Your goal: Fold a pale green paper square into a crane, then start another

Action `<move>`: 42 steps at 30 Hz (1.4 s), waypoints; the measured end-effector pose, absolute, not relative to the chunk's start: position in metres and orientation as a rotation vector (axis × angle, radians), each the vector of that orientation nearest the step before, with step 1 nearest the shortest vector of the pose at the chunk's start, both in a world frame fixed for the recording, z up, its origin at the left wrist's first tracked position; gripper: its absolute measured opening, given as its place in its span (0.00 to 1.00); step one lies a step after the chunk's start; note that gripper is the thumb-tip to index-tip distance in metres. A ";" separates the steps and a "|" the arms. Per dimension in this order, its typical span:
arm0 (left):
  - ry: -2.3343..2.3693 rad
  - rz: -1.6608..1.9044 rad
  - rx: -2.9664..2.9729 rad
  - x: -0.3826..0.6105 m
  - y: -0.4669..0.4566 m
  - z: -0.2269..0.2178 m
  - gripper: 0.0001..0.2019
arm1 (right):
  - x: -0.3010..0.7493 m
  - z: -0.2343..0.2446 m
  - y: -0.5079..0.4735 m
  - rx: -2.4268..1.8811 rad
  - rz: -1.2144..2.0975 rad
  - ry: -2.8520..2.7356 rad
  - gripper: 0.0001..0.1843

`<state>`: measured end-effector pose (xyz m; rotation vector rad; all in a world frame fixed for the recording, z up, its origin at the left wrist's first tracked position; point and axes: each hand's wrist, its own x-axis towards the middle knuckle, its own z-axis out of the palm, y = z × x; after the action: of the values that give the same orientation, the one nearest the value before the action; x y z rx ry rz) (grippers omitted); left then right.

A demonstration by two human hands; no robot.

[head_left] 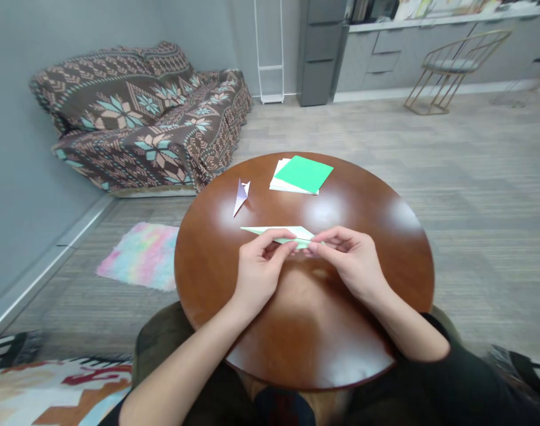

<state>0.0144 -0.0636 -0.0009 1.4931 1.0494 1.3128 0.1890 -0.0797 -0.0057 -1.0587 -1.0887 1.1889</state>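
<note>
A pale green folded sheet of paper, long and pointed at its left end, is held just above the middle of the round table. My left hand pinches its near edge between thumb and fingers. At the paper's right end, my right hand grips it the same way, with the thumb underneath the forefinger. The two hands' fingertips are close together, and they hide part of the near edge. Beyond the left hand lies a small purple and white folded paper figure, apart from both hands.
A stack of square paper with a green sheet on top and white sheets beneath lies toward the table's far side. Past the table are a cloth-covered sofa, a fluffy pastel rug and a wire-framed chair.
</note>
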 end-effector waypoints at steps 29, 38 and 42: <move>1.048 1.422 1.417 0.016 -0.064 -0.001 0.07 | 0.174 0.001 -0.085 -1.045 1.113 -0.971 0.17; 1.036 1.484 1.355 0.017 -0.061 -0.003 0.11 | 0.174 -0.006 -0.082 -0.933 1.240 -0.829 0.16; 1.030 1.526 1.357 0.016 -0.059 -0.005 0.12 | 0.174 -0.006 -0.083 -0.911 1.361 -0.788 0.17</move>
<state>0.0162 -0.0591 -0.0045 1.3566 1.0296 1.5257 0.1743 -0.0831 -0.0061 -0.9112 -0.7880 1.3612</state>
